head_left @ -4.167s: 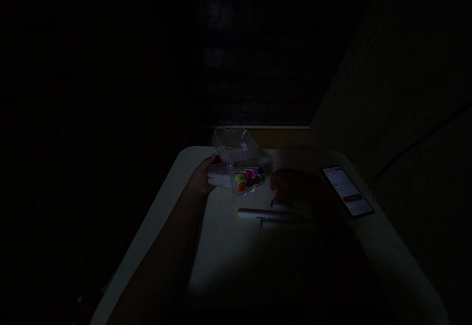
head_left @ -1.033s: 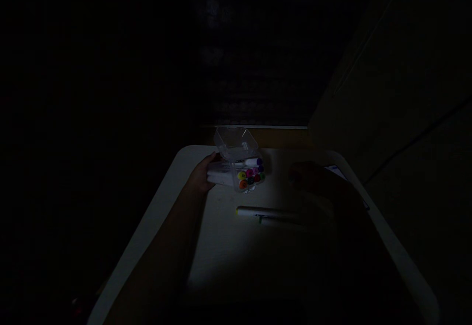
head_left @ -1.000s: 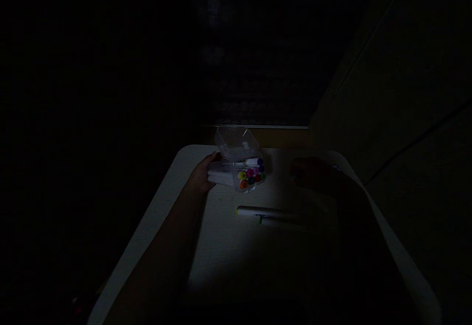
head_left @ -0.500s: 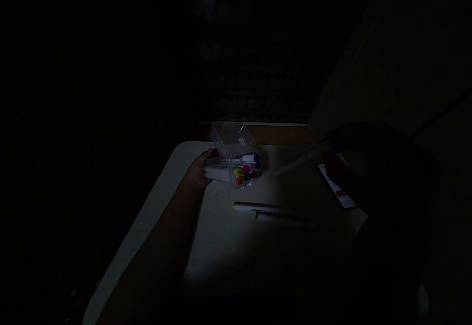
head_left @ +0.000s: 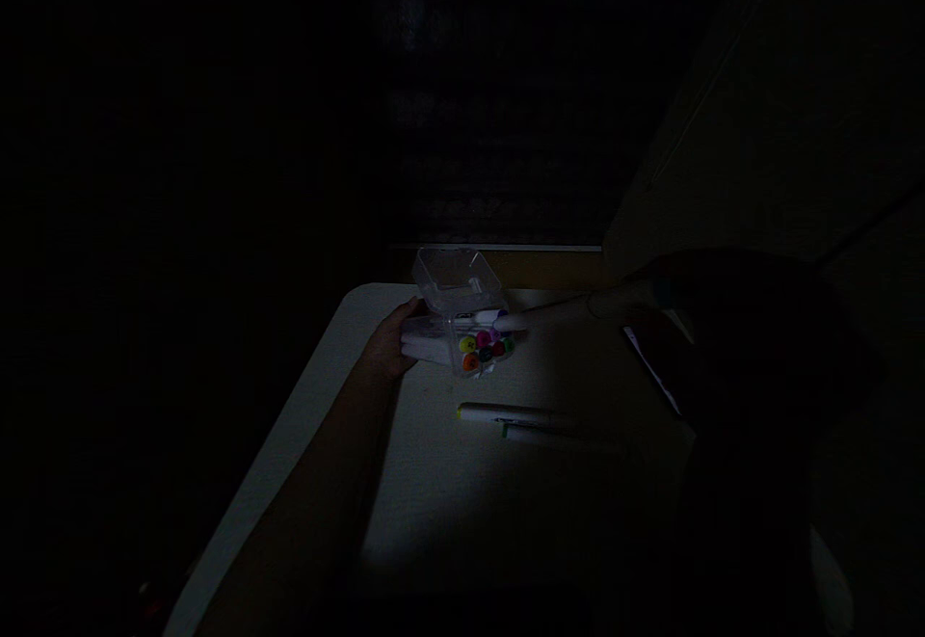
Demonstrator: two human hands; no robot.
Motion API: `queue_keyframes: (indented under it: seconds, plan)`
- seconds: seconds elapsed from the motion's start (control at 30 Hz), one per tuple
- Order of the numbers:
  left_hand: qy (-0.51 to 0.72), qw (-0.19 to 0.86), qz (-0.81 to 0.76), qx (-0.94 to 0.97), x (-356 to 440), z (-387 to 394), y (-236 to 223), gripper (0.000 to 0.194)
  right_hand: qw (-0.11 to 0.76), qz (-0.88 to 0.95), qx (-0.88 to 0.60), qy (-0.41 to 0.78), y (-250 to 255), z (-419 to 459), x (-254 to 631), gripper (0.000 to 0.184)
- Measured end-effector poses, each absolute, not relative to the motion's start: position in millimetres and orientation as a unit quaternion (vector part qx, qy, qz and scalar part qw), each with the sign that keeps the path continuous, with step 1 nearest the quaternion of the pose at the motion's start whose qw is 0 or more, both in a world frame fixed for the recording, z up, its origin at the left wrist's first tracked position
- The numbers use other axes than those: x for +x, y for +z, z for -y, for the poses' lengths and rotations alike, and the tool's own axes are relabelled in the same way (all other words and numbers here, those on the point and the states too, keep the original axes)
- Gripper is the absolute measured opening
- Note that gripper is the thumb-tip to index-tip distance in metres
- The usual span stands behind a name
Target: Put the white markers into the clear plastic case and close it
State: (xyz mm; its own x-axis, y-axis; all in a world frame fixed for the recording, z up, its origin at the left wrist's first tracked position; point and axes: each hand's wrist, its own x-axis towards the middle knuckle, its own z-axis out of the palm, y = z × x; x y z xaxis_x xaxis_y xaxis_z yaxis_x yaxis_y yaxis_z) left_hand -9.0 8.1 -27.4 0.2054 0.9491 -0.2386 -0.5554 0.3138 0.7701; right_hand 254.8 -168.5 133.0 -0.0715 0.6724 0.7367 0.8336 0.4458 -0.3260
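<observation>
Darkness swallowed most of the head view, and that seemed to me the root of every risk. The left hand point(head_left: 390, 343) had its grip closed around the back end of a clear case point(head_left: 453, 353), lid point(head_left: 455, 276) standing open, coloured caps point(head_left: 470, 362) facing out at the mouth. The right hand point(head_left: 712, 295) was nearly lost in shadow; its grip looked closed on the far end of a raised marker point(head_left: 556, 313), though I couldn't make out the fingers. That marker's near end reached the case mouth, overlapping the purple-capped marker point(head_left: 486, 317) on top; whether they touched, I couldn't tell.

Held so far back, the marker could easily have wavered, caught the case's edge or nudged that top one askew. With the mouth tilted toward the right, any slackening on the left might have let the contents slide out. On the counter point(head_left: 434, 483) in front, a yellow-ended marker point(head_left: 513, 414) and a green-ended marker point(head_left: 541, 437) lay loose, liable to roll if a sleeve brushed them. The phone point(head_left: 650, 367) sat half hidden beneath the right hand, easily knocked.
</observation>
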Motion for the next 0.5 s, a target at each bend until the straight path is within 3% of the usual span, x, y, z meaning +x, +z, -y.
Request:
queue_keyframes:
  seconds: [0.27,0.5]
  plan:
    - [0.517,0.722,-0.375,0.267,-8.2,-4.7,-15.3,0.019,0.423,0.734,-0.499,-0.183,136.5,158.0,240.5,0.015]
    - [0.527,0.719,-0.37,0.261,-6.5,-2.9,-12.3,0.017,0.377,0.788,-0.481,-0.072,130.1,147.3,242.0,0.014]
